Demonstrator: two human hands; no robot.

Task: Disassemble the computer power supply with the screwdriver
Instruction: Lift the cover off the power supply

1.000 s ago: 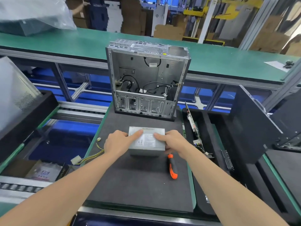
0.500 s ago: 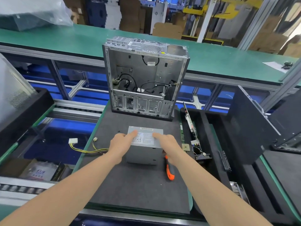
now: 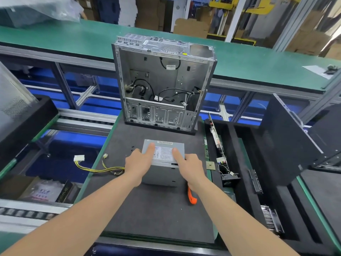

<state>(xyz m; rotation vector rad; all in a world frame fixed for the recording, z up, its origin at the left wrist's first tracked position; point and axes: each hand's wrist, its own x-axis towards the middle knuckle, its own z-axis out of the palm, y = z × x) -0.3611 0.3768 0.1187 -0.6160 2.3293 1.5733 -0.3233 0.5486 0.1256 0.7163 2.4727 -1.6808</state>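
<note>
The grey metal power supply (image 3: 163,173) sits on a dark foam mat (image 3: 151,215), with a white label on top. My left hand (image 3: 138,163) holds its left side, index finger lying straight over the top. My right hand (image 3: 190,167) grips its right side in the same way. An orange-handled screwdriver (image 3: 191,197) lies on the mat just right of the box, partly hidden under my right wrist. A yellow and black cable bundle (image 3: 103,169) trails left from the box to a white connector (image 3: 79,158) hanging past the mat's edge.
An open, stripped computer case (image 3: 164,85) stands upright at the back of the mat. Right of the mat, a black foam tray (image 3: 245,172) holds circuit boards (image 3: 215,133) and a small chip (image 3: 210,165). A black side panel (image 3: 287,133) leans further right. A green bench (image 3: 73,37) runs behind.
The cable bundle and its white connector have swung out to the left, further from me. My hands have stayed on the power supply, whose near face now shows more.
</note>
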